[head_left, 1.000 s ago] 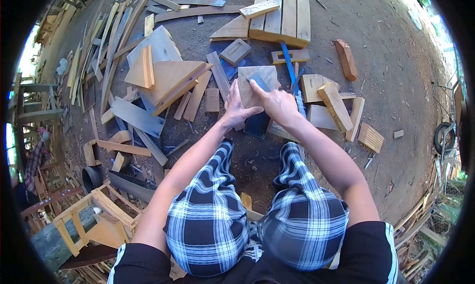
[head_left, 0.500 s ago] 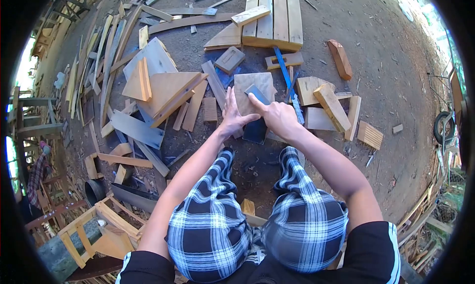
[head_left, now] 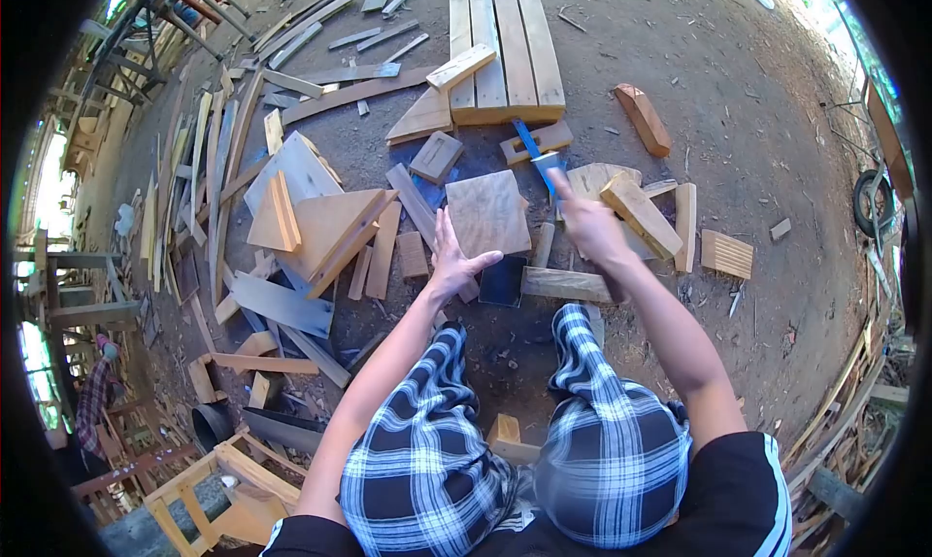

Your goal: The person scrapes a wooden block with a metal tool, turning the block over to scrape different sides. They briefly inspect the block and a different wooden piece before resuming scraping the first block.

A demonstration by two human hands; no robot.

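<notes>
A square wooden board (head_left: 487, 213) stands in front of me, its flat top facing up. My left hand (head_left: 454, 264) rests at its left and near edges, thumb and fingers spread, nothing gripped. To the right of the board, my right hand (head_left: 590, 229) is raised and smeared by motion. Its fingers are closed round a flat blue-grey piece (head_left: 549, 176) with a pale end, held clear of the board. A dark square plate (head_left: 502, 281) lies just below the board, beside a wooden strip (head_left: 566, 284).
Behind are a slatted wooden piece (head_left: 508, 57), a blue bar (head_left: 525, 138) and a hollowed wooden block (head_left: 436, 158). Wood offcuts (head_left: 330, 229) pile up at left, and a thick block (head_left: 641, 214) lies at right. Another person (head_left: 95, 397) is at far left.
My right hand has lifted the blue-grey piece off the board and moved right. My left hand remains at the board's edge. The view has shifted slightly.
</notes>
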